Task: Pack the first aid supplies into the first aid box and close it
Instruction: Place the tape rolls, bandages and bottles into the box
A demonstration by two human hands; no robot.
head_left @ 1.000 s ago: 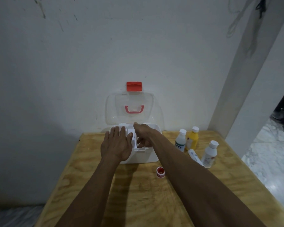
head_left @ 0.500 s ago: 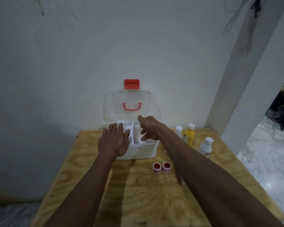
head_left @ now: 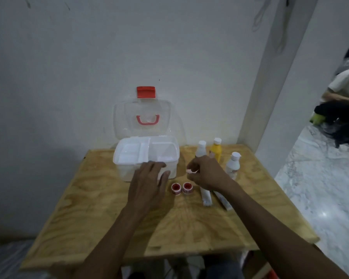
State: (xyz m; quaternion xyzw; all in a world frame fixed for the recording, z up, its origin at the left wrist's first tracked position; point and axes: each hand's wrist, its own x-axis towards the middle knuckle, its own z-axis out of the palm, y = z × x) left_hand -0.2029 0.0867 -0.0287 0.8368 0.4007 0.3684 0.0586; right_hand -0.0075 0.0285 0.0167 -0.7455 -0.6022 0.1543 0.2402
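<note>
The white first aid box [head_left: 127, 174] stands at the back of the wooden table with its clear lid [head_left: 121, 121] upright against the wall. My left hand [head_left: 149, 184] lies flat, fingers apart, against the box's front wall. To the right of the box, my right hand [head_left: 208, 174] pinches a small pink-and-white item [head_left: 192, 171]. Two red tape rolls [head_left: 181, 188] sit in front of the box. Two white tubes [head_left: 207, 198] lie partly under my right wrist. Behind that hand stand a white bottle [head_left: 201, 148], a yellow bottle [head_left: 216, 150] and another white bottle [head_left: 233, 166].
The table [head_left: 109, 208] butts against a white wall; its right edge drops to a marble floor [head_left: 320, 188]. A white pillar [head_left: 270, 87] rises behind the bottles. A person [head_left: 343, 101] crouches on the floor at the far right.
My right hand has come out of the box and moved right, now pinching the small item. My left hand slid from the box's top to its front wall.
</note>
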